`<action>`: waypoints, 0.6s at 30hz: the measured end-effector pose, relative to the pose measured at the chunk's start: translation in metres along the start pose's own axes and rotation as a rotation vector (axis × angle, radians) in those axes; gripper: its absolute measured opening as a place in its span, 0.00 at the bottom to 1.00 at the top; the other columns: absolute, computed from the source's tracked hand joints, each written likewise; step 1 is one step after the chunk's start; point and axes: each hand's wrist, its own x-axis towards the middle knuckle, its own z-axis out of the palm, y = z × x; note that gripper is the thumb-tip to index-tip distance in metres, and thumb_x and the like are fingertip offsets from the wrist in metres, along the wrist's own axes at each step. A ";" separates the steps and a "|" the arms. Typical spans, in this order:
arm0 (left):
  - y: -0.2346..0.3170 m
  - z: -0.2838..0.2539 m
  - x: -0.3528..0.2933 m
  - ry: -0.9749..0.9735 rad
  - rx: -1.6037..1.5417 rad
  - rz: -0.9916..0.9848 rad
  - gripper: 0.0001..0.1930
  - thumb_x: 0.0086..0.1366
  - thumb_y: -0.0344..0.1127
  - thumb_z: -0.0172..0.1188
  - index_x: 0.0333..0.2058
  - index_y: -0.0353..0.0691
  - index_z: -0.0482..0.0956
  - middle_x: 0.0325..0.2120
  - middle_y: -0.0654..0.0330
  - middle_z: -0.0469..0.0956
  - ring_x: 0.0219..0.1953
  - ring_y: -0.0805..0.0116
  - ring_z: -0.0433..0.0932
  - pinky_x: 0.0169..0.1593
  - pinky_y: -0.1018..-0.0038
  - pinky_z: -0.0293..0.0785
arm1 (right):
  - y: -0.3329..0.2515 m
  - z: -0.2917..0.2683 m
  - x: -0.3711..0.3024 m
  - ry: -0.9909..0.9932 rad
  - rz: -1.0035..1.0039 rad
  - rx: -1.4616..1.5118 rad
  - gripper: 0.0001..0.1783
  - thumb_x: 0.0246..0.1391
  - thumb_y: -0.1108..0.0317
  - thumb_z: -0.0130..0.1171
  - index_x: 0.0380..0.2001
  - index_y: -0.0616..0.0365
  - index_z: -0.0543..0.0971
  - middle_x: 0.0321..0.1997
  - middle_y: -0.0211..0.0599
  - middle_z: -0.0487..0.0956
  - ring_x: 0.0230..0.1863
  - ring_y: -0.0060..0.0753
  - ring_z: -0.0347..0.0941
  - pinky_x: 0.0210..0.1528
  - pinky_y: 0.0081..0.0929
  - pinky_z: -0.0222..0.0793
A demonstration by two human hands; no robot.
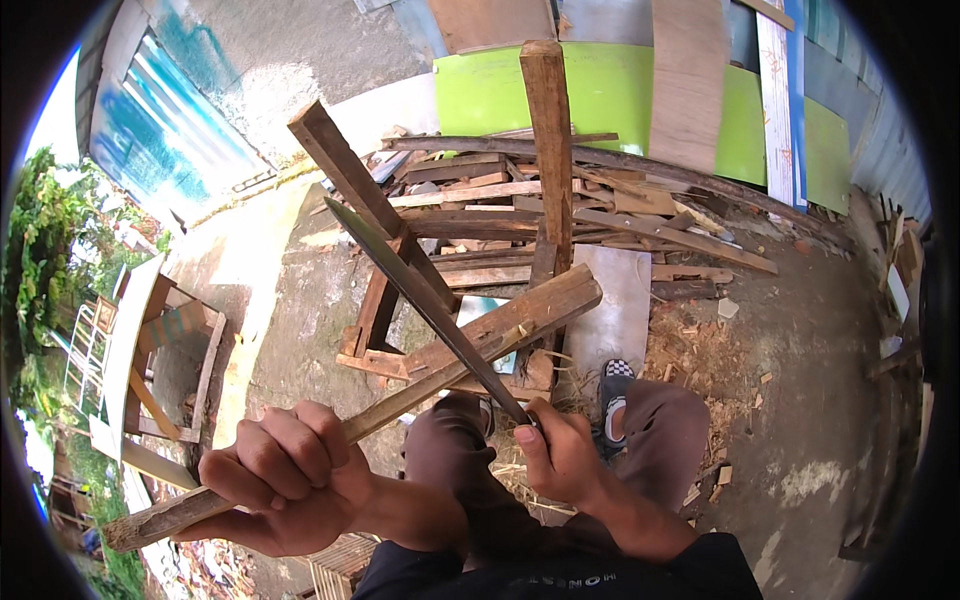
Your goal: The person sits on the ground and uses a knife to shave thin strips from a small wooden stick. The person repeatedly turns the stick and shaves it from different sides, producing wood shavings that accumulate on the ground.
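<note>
Above knees – left hand point(285, 475) fisted round wooden batten point(400, 395), right hand point(560, 455) gripping long blade point(430, 305)

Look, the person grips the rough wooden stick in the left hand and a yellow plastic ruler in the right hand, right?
Not quite. The left hand does grip the rough wooden stick, but the right hand holds a long dark metal blade, not a yellow plastic ruler. The head view shows the blade lying across the stick.
</note>
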 end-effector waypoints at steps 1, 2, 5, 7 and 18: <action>0.000 0.000 0.000 -0.008 0.000 -0.002 0.33 0.72 0.70 0.39 0.18 0.49 0.55 0.07 0.72 0.49 0.08 0.82 0.42 0.14 0.81 0.41 | 0.010 0.002 -0.001 0.037 -0.038 -0.038 0.19 0.69 0.57 0.50 0.38 0.66 0.74 0.18 0.52 0.75 0.26 0.62 0.76 0.31 0.48 0.71; -0.001 -0.001 0.001 -0.017 -0.001 -0.004 0.33 0.72 0.70 0.40 0.18 0.49 0.55 0.07 0.72 0.49 0.08 0.82 0.42 0.14 0.81 0.41 | 0.022 0.004 -0.002 0.073 -0.076 -0.076 0.19 0.68 0.57 0.50 0.40 0.66 0.74 0.19 0.53 0.75 0.27 0.63 0.77 0.31 0.48 0.71; -0.001 -0.001 0.001 -0.011 0.010 0.004 0.33 0.72 0.70 0.40 0.18 0.49 0.55 0.07 0.72 0.49 0.08 0.82 0.42 0.14 0.81 0.41 | 0.082 -0.001 0.007 0.090 0.345 -0.252 0.28 0.72 0.51 0.43 0.29 0.68 0.74 0.19 0.58 0.72 0.28 0.67 0.74 0.31 0.50 0.66; -0.002 0.001 0.001 -0.025 0.001 0.005 0.32 0.72 0.69 0.42 0.18 0.50 0.56 0.08 0.72 0.49 0.09 0.82 0.42 0.16 0.80 0.40 | 0.076 -0.009 0.013 0.062 0.370 -0.270 0.29 0.72 0.50 0.43 0.29 0.68 0.75 0.20 0.60 0.74 0.29 0.68 0.75 0.32 0.52 0.67; 0.001 -0.001 -0.001 -0.006 0.004 0.009 0.33 0.72 0.69 0.42 0.18 0.49 0.56 0.07 0.72 0.49 0.08 0.82 0.43 0.15 0.80 0.39 | 0.044 0.002 0.005 0.023 0.296 -0.108 0.26 0.71 0.52 0.47 0.28 0.67 0.73 0.20 0.57 0.73 0.28 0.66 0.74 0.31 0.49 0.65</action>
